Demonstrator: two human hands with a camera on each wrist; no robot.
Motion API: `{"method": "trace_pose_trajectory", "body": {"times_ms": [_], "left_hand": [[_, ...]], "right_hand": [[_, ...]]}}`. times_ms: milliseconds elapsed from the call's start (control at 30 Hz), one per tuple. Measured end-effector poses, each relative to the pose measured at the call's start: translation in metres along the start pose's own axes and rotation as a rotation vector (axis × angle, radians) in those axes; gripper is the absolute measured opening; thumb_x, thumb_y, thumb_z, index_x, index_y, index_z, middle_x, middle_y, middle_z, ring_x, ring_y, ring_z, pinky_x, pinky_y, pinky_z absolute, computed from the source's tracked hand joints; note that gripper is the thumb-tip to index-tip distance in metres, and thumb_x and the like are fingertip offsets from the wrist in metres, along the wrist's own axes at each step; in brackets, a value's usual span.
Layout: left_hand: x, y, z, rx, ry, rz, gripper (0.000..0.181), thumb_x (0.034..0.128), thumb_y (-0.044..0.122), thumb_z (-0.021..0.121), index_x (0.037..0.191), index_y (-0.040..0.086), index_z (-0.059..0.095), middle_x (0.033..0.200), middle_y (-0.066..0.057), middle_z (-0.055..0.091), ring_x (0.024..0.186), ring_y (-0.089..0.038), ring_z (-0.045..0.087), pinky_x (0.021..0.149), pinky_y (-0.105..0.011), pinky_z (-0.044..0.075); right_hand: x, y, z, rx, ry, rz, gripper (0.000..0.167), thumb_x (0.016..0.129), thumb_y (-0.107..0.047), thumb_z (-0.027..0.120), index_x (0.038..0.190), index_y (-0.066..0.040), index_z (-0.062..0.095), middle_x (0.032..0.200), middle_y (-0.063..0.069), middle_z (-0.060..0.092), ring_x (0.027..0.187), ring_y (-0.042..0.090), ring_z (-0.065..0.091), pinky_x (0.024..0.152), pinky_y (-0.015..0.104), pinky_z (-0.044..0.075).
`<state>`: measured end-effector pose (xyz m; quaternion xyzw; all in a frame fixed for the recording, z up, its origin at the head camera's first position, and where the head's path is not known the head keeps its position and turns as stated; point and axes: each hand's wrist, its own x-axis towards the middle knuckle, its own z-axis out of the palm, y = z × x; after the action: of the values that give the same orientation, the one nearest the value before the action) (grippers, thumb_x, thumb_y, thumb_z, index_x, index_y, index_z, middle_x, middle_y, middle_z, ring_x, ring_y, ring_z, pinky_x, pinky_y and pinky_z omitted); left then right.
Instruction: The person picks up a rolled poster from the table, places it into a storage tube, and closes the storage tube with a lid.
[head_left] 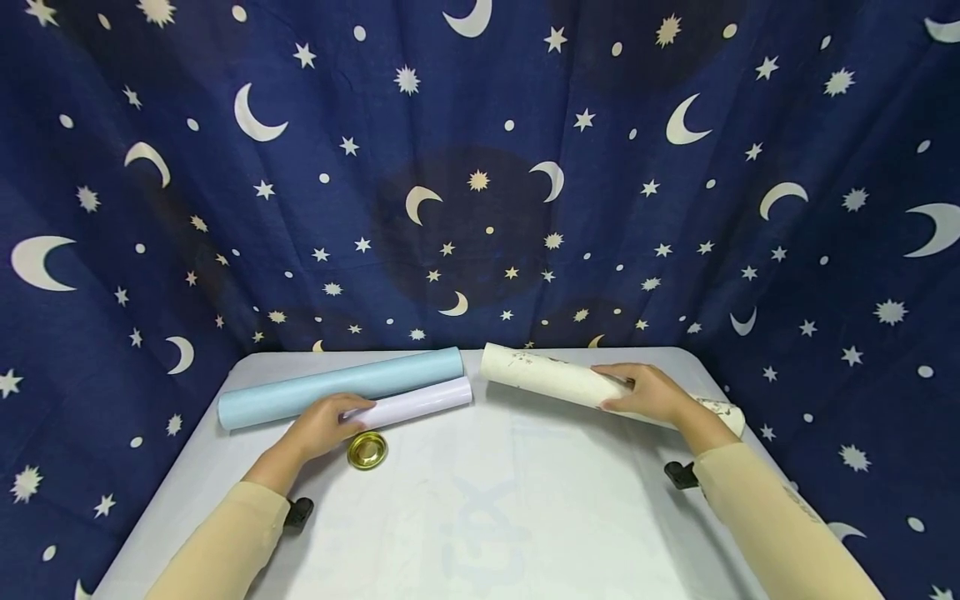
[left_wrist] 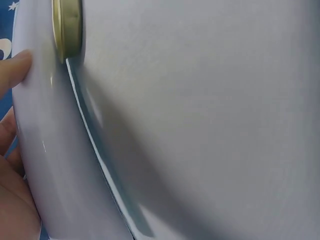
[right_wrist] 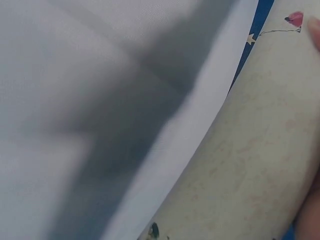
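Observation:
My left hand (head_left: 322,429) grips a glossy lavender roll of sheet material (head_left: 427,402) near its left end. In the left wrist view the thumb (left_wrist: 17,67) lies on one side of this roll (left_wrist: 60,150), with other fingers on the far side. Just behind it lies a longer light-blue roll (head_left: 337,387). Close in front of the left hand is a shiny gold round thing (head_left: 367,451), like a shallow lid. My right hand (head_left: 648,396) holds a cream roll with a floral print (head_left: 543,375), thumb in front, fingers over the top.
A white-covered table (head_left: 480,500) lies under everything. A dark blue curtain with moons and stars (head_left: 480,208) hangs behind and on both sides. Dark wrist-camera mounts (head_left: 298,512) show below the forearms. The cream roll casts a shadow on the table.

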<state>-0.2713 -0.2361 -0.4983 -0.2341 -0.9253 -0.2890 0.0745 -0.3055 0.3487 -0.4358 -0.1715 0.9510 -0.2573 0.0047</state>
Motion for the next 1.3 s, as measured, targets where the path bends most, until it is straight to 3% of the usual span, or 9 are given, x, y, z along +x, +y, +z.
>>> {"method": "trace_pose_trajectory", "body": {"times_ms": [433,900,1300], "left_hand": [[-0.011,0.000,-0.013,-0.026,0.001,-0.031,0.038,0.0892,0.014,0.076,0.126,0.011,0.070,0.126,-0.010,0.068,0.122,-0.035,0.059,0.105,-0.053,0.043],[-0.023,0.004,-0.022,-0.057,0.001,-0.065,0.036,0.0891,0.015,0.077,0.125,0.013,0.072,0.122,-0.007,0.070,0.115,-0.030,0.063,0.097,-0.051,0.050],[-0.024,0.012,-0.027,-0.115,0.010,-0.069,0.037,0.0914,0.015,0.075,0.127,0.010,0.070,0.124,-0.010,0.069,0.113,-0.026,0.063,0.093,-0.047,0.052]], "right_hand": [[-0.011,-0.001,0.002,0.004,0.014,-0.038,0.074,0.073,-0.055,0.085,0.138,-0.029,0.063,0.136,0.010,0.062,0.122,0.032,0.058,0.097,0.053,0.047],[-0.024,-0.007,0.007,0.024,0.014,-0.062,0.072,0.073,-0.054,0.086,0.137,-0.029,0.063,0.137,0.009,0.061,0.121,0.030,0.057,0.097,0.051,0.047],[-0.033,-0.012,0.010,0.030,0.029,-0.127,0.069,0.073,-0.052,0.086,0.135,-0.029,0.065,0.134,0.004,0.064,0.123,0.026,0.057,0.097,0.049,0.049]]}}
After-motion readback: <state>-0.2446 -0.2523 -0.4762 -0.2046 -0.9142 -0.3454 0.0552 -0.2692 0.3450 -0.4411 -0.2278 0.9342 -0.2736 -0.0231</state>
